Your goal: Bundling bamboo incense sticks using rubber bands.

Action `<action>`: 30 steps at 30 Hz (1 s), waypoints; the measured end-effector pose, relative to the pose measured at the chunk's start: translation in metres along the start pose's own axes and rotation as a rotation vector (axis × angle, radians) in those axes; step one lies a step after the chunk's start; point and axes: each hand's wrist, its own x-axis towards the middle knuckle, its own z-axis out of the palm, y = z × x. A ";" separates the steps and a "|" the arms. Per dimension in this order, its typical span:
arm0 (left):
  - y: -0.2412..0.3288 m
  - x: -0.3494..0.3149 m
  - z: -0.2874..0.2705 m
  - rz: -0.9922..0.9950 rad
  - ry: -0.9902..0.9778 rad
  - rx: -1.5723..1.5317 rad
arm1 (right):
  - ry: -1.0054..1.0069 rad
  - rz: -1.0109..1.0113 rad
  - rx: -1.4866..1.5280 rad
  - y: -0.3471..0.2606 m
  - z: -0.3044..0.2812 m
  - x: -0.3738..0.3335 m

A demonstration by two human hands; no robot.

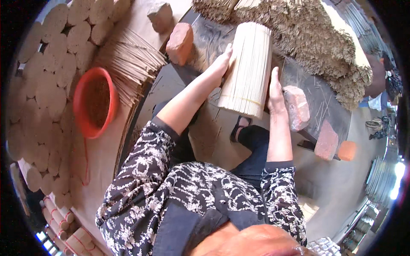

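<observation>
A thick round bundle of thin pale sticks point(247, 68) is held up in front of me, tilted slightly, with a thin yellowish band near its lower end. My left hand point(223, 64) presses its left side, the fingers partly hidden behind it. On the opposite side, my right hand point(276, 94) lies along the bundle with its thumb pointing up, so the sticks are clasped between both hands. Just right of my right hand sits a worn reddish brick point(296, 108) on a dark board point(314, 94).
Beyond the board's far side lies a big heap of brownish sticks point(320, 47). An orange brick point(180, 42) and a grey stone point(160, 18) are at the far left. Leftward stand a red bowl point(112, 106), loose sticks point(128, 59) and stacked round bundles point(51, 89). More bricks point(326, 140) lie right.
</observation>
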 end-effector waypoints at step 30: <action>0.046 0.012 0.028 1.132 -0.075 0.410 | 0.220 -0.726 -0.037 -0.046 0.032 0.040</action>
